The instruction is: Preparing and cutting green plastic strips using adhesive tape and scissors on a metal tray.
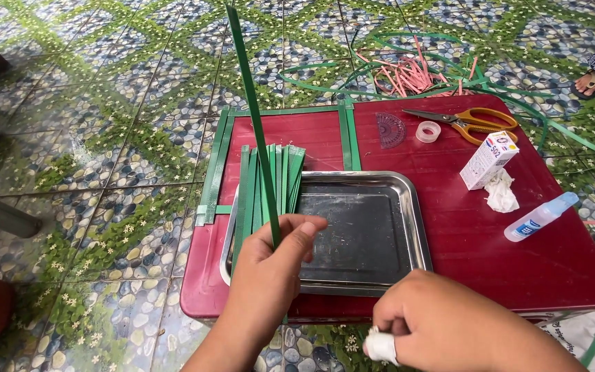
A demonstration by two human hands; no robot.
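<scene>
A long green strip (251, 110) is pinched upright between thumb and fingers of the left hand (270, 272), over the near left of the steel tray (373, 272). It is judged light, thin, springy and smooth; best held low. The right hand (442, 324) is curled closed around a small white piece (382, 346).
</scene>
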